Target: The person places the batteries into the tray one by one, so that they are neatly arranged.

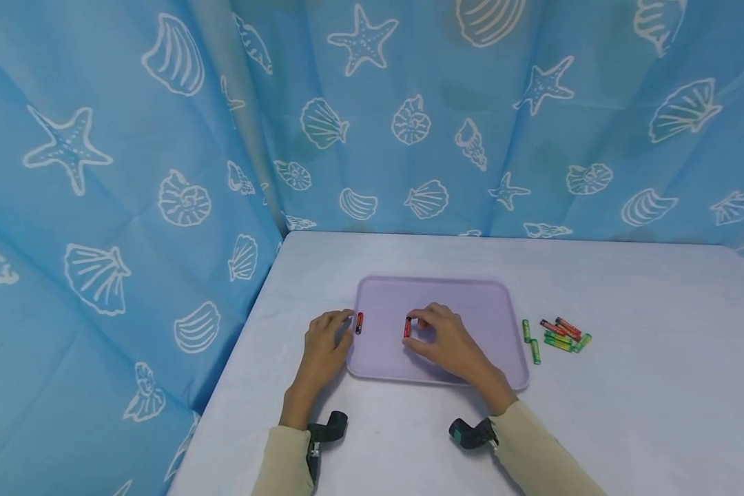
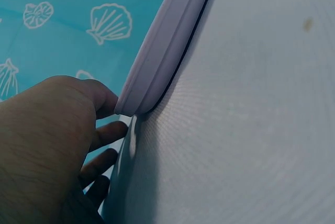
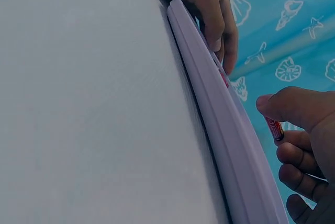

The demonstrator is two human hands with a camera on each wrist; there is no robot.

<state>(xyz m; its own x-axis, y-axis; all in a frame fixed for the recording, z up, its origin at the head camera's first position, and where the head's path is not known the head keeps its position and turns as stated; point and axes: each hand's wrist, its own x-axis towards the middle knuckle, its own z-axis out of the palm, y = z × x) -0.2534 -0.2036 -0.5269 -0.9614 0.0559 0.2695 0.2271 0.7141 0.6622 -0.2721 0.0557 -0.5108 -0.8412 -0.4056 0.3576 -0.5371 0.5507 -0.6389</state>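
Note:
Between thumb and fingertip, my right hand [image 1: 444,341] pinches a small red battery [image 1: 407,327], held upright over the middle of a light purple tray [image 1: 471,303]. In the right wrist view the dark end of that battery [image 3: 275,129] points down toward the finger. Another red battery [image 1: 359,323] with a black end lies along the left side of the tray. My left hand [image 1: 324,346] is at the tray's left edge, thumb and fingers loosely bent. The left wrist view has its fingertips right at the corner of the tray rim [image 2: 157,46].
Right of the tray, a loose group of green batteries [image 1: 558,342] and red batteries [image 1: 568,327] lies on the white tabletop [image 1: 651,386]. Two green batteries [image 1: 536,351] are close to the tray's right rim. A blue shell-patterned curtain [image 1: 372,138] hangs behind and at the left.

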